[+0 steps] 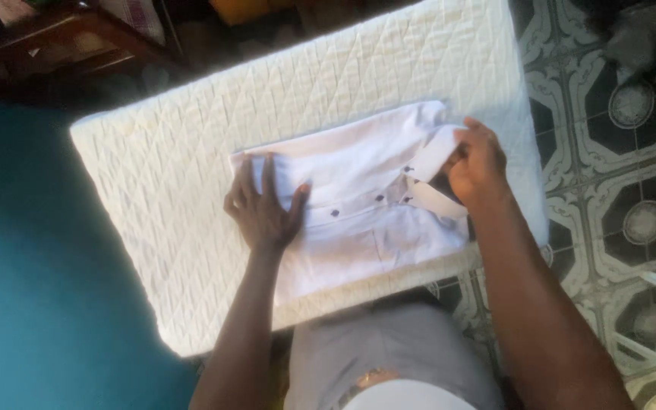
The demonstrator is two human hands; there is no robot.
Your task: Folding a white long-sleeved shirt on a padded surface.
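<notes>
A teal floor (32, 304) spreads to my left and black-and-white patterned tiles (609, 137) to my right. Between them lies one white quilted rectangular pad (168, 167), with bare quilting open along its far and left edges. On it, toward the near right edge, lies one folded white cotton shirt (358, 205) showing three dark buttons. My left hand (263, 205) lies flat, fingers spread, on the shirt's left end. My right hand (480, 163) has its grip clamped on the collar.
</notes>
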